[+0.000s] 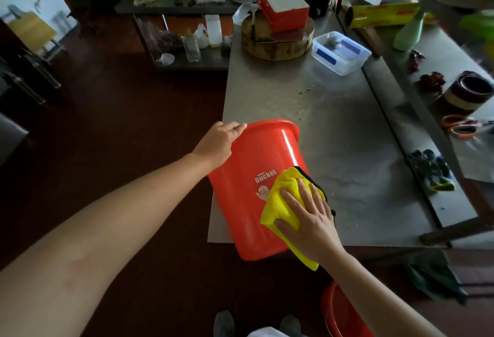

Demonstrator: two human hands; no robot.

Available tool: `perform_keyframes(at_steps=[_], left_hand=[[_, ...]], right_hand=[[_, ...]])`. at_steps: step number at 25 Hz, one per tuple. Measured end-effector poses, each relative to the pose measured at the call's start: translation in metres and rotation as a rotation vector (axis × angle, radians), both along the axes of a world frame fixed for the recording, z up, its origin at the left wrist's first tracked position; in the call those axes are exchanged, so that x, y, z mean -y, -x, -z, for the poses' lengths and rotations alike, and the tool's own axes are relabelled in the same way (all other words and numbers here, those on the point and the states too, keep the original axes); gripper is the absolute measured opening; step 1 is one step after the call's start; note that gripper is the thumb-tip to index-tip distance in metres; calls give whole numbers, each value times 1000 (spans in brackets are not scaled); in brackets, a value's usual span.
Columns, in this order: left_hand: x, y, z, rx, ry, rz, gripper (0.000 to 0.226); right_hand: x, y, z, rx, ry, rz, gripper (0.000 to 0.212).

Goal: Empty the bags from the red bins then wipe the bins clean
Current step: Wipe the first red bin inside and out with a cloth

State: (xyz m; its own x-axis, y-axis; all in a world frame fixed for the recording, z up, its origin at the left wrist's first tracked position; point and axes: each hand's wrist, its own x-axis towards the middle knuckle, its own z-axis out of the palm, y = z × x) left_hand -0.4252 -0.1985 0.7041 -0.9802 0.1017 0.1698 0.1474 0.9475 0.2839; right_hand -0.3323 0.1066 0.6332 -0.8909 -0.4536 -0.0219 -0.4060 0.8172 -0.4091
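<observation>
A red bin [251, 165], printed "Water Bucket", lies tipped on its side at the near left corner of the steel table [334, 128], its mouth facing away and its base hanging over the edge. My left hand [217, 140] grips the rim at the far left side. My right hand [307, 219] lies flat with spread fingers on a yellow cloth [280, 203], pressing it against the bin's outer wall near the base. A second red bin [339, 312] stands on the floor below, partly hidden by my right arm.
At the table's far end a round wooden block [275, 42] carries a red box [284, 9], beside a clear plastic container [340, 52]. Dark gloves [430, 169] and orange scissors [459, 125] lie on the right. Cluttered shelves stand at the back; dark floor lies left.
</observation>
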Motion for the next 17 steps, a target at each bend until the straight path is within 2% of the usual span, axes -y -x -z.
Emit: perform_keyframes(at_steps=[5,12,17], left_hand=[[2,0,1,2,-12,-20,70],[1,3,2,6,0,-11,66],[-3,9,5,2,32,12,67]], right_hand=[[25,27,-16,67,-21,60,77],[82,137,-46,218,69,153,82],[73,113,-38,147,86,188,75]])
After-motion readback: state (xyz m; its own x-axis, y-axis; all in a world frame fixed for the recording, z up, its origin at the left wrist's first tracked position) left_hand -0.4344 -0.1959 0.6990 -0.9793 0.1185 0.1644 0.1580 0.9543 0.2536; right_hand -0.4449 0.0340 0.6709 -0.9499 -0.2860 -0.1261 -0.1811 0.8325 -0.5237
